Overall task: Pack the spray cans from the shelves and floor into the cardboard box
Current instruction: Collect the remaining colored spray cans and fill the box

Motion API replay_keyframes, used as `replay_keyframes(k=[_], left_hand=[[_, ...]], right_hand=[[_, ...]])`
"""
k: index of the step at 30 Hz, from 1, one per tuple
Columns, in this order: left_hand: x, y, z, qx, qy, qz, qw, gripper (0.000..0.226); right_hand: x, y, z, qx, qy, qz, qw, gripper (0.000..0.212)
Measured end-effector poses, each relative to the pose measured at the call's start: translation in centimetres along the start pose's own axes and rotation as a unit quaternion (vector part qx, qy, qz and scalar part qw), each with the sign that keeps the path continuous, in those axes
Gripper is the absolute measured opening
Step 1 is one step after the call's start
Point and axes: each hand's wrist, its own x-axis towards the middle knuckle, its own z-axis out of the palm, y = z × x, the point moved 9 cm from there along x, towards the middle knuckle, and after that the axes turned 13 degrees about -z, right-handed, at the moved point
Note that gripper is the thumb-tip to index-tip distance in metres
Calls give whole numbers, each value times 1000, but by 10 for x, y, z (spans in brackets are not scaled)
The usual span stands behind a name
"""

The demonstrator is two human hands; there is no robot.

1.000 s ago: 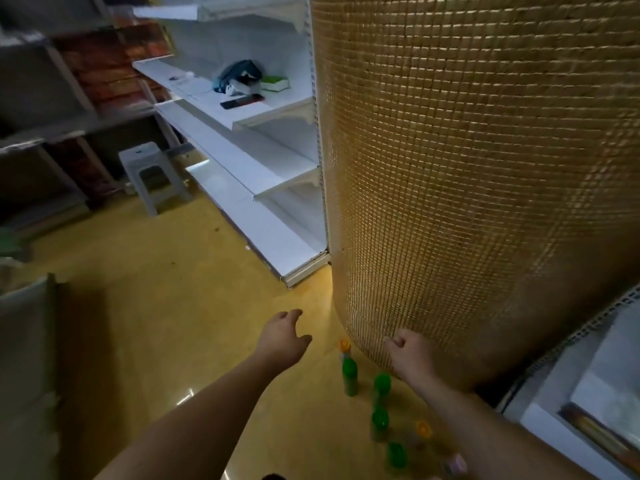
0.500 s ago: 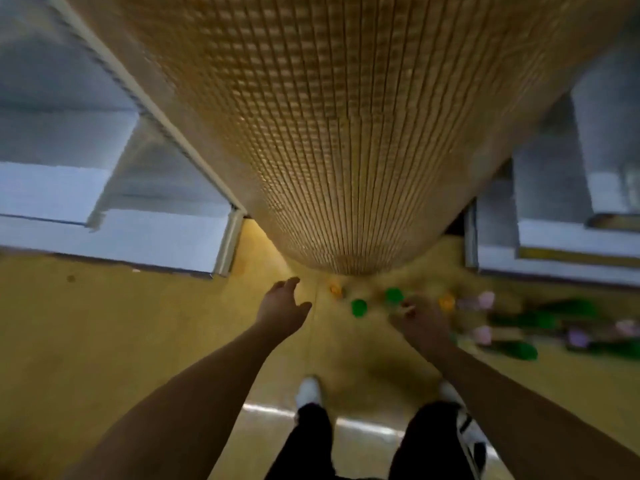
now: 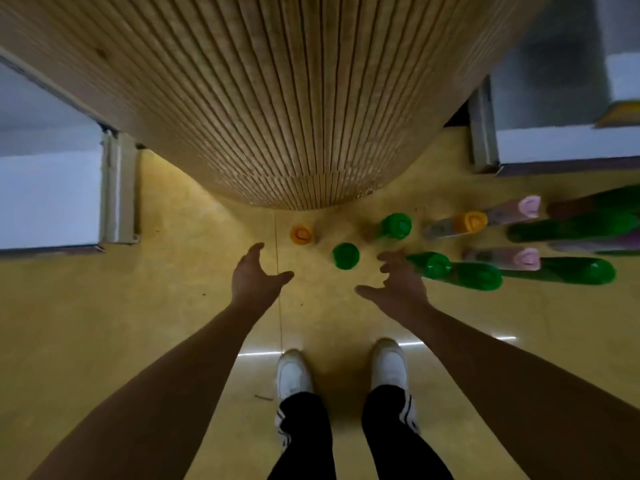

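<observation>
Below, both hands, left (image 3: 258, 277) and right (image 3: 398, 284), hang spread and empty above the spray cans (image 3: 345, 256).

Spray cans stand on the floor (image 3: 173, 323), all look upright (mostly caps visible from above). Reference is the centre green-capped can (image 3: 345, 256).
- Lone orange-capped can (image 3: 301, 234): 10 o'clock, apart.
- Second green-capped can (image 3: 396, 225): 2 o'clock.
- Third green-capped can (image 3: 434, 266): 3 o'clock.
- Further out at 2–3 o'clock: second orange-capped can (image 3: 467, 223), upper pink-capped can (image 3: 528, 205), lower pink-capped can (image 3: 526, 258), far green cans (image 3: 585, 270), blurred.
</observation>
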Motion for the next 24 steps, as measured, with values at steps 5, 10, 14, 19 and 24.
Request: replay_keyframes(k=[5,10,14,19,24], left_hand=[[85,-20,79,-97,17,30,995,115],[132,6,126,-193,-6,96,976,111],[137,14,127,-197,9,77,977,72],[82,36,90,-241,-11,51,969,54],[-9,102,13,-244,-29,86,966,50]], right_hand=[[66,60,76,19,53,-33,998,110],[107,67,108,127,167,-114,971,103],[114,62,104,164,185,-98,964,78],[72,41,70,212,190,-66,956,63],[1,-18,-5,232,204,-89,947,54]])
